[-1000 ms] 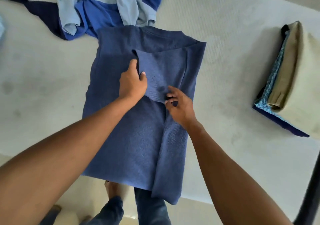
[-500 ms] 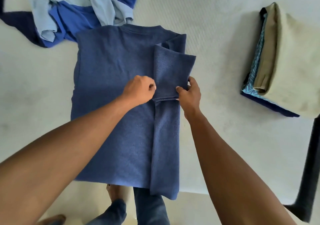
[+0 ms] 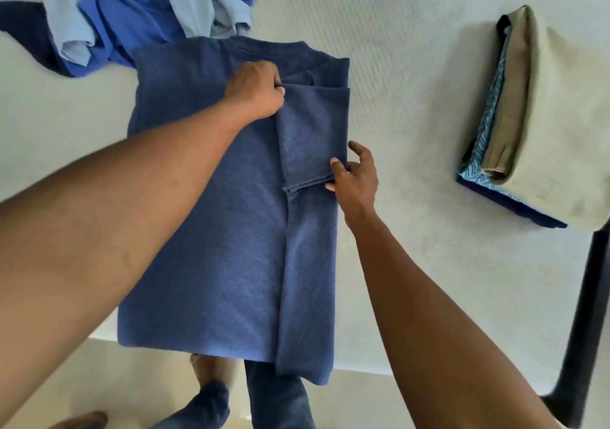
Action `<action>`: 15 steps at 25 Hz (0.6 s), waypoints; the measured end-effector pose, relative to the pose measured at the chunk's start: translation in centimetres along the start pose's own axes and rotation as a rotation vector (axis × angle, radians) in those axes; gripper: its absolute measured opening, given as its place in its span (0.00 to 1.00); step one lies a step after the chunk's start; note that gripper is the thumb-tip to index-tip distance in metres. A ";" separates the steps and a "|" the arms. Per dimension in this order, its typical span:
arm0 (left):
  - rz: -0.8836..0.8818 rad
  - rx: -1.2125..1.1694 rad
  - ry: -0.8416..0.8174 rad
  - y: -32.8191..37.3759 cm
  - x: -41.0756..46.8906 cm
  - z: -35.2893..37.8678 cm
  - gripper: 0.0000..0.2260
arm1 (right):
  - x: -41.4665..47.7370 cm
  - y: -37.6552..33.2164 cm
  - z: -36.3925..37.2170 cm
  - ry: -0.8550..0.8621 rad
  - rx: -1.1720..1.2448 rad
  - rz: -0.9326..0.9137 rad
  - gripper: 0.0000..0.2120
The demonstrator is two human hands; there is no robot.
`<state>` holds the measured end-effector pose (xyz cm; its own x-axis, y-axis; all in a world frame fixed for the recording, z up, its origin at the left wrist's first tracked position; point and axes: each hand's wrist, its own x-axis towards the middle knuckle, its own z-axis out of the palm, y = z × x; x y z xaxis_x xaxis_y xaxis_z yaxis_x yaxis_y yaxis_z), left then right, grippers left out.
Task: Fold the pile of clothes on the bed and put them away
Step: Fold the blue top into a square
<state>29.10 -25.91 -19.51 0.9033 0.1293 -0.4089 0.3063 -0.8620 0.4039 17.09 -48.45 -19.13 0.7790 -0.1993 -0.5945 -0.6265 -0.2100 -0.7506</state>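
Observation:
A dark blue T-shirt (image 3: 211,230) lies flat on the white bed (image 3: 396,82), its hem hanging over the near edge. Its right side is folded inward, and the sleeve (image 3: 310,135) is doubled back down over that fold. My left hand (image 3: 255,90) grips the sleeve's upper left corner near the collar. My right hand (image 3: 356,178) pinches the sleeve's lower right corner between thumb and fingers. A heap of unfolded blue and light blue clothes (image 3: 138,16) lies at the far left.
A stack of folded clothes (image 3: 544,115), beige on top with patterned blue and navy beneath, sits at the bed's right edge. A dark bed frame post (image 3: 581,329) runs down the right. My jeans-clad legs (image 3: 274,402) stand at the bed's near edge.
The sleeve was swung from lying across the shirt's middle to lying down along the folded right side. My left hand moved up to its top corner; my right hand moved to its lower right corner.

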 end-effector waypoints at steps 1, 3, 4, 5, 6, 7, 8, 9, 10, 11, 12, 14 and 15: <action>-0.026 -0.059 0.002 -0.4 -0.2 0.1 0.09 | 0.2 0.0 0.0 0.017 -0.023 0.014 0.21; -0.069 -0.185 0.070 -0.7 -1.9 0.7 0.15 | 0.6 0.2 0.2 0.077 -0.034 0.036 0.20; -0.094 -0.242 0.114 -0.9 -3.2 1.2 0.19 | 0.5 0.3 0.4 0.121 -0.035 0.030 0.19; -0.114 -0.291 0.121 -1.0 -5.0 2.0 0.22 | 0.2 0.4 0.6 0.174 -0.052 0.004 0.20; -0.126 -0.312 0.076 -1.2 -7.2 3.1 0.25 | -0.4 0.6 0.8 0.226 -0.107 -0.044 0.21; -0.125 -0.302 0.000 -1.5 -9.4 4.3 0.26 | -1.1 0.8 1.1 0.276 -0.208 -0.120 0.21; -0.119 -0.260 -0.086 -2.1 -11.5 5.5 0.26 | -1.8 0.9 1.3 0.313 -0.344 -0.221 0.20; -0.113 -0.210 -0.161 -2.8 -13.4 6.6 0.23 | -2.5 0.9 1.6 0.316 -0.479 -0.337 0.18; -0.111 -0.153 -0.223 -3.4 -15.1 7.3 0.20 | -3.3 1.0 1.9 0.259 -0.604 -0.451 0.17; -0.107 -0.106 -0.267 -4.0 -16.5 7.6 0.17 | -3.8 1.2 2.1 0.153 -0.729 -0.543 0.18; -0.106 -0.070 -0.290 -4.6 -17.5 7.7 0.14 | -4.4 1.6 2.4 0.022 -0.873 -0.586 0.20; -0.113 -0.041 -0.296 -6.2 -18.6 6.6 0.10 | -5.5 2.2 2.9 -0.157 -1.156 -0.547 0.24; -0.124 -0.039 -0.287 -7.1 -18.7 5.8 0.08 | -5.9 2.2 3.1 -0.163 -1.226 -0.510 0.23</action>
<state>8.26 -25.04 -19.45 0.7384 0.0836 -0.6691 0.4251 -0.8279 0.3657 11.19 -44.80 -18.16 0.8712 0.2563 -0.4188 0.1833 -0.9611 -0.2068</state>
